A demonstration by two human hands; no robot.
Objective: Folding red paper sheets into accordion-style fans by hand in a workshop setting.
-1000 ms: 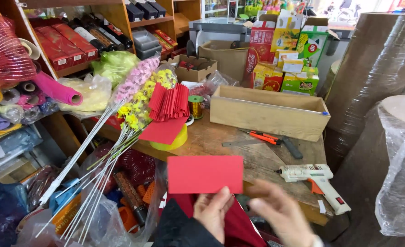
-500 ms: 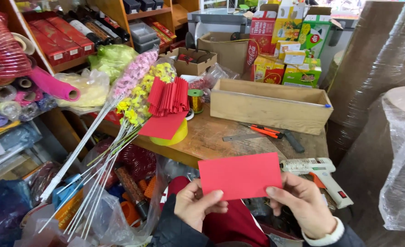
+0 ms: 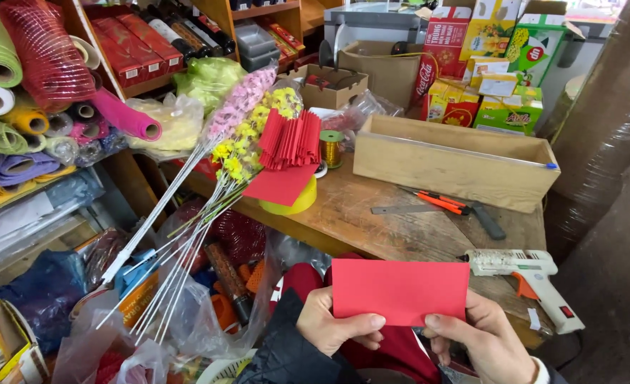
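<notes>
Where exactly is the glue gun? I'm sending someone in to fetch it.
On the wooden workbench, go to the near right corner, past the long wooden box. The glue gun lies there: white, with an orange trigger, unlike the orange-handled knife behind it.

Head camera looks down, near the workbench (image 3: 372, 213).

Worn wooden workbench (image 3: 372, 213), wooden shelves (image 3: 208, 21) of ribbon rolls (image 3: 16, 92) behind, daylight, cardboard boxes (image 3: 500, 64) stacked beyond
</notes>
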